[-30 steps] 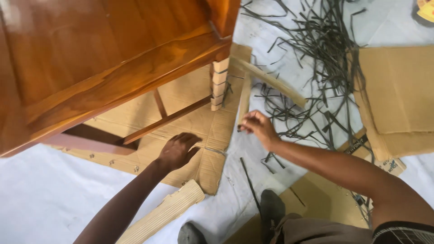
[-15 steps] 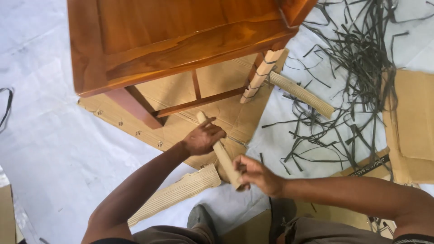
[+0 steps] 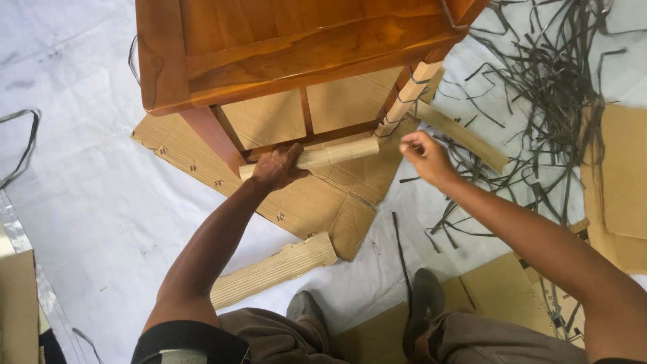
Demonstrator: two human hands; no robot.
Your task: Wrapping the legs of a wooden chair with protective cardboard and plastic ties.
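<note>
A brown wooden cabinet stands on a flattened cardboard sheet. My left hand grips a strip of corrugated cardboard and holds it level against the cabinet's lower front rail. My right hand hovers just past the strip's right end, fingers curled, with a thin dark strap near it; whether it holds anything is unclear. The cabinet's right leg is wrapped in corrugated cardboard.
A tangle of dark plastic straps lies at the upper right. Another corrugated strip lies on the white floor sheet near my knees. More flat cardboard sits at the right edge. My shoes are below.
The corrugated strip has turned from slanted between both hands to level against the lower rail. My right hand has let go of its lower end and moved up right.
</note>
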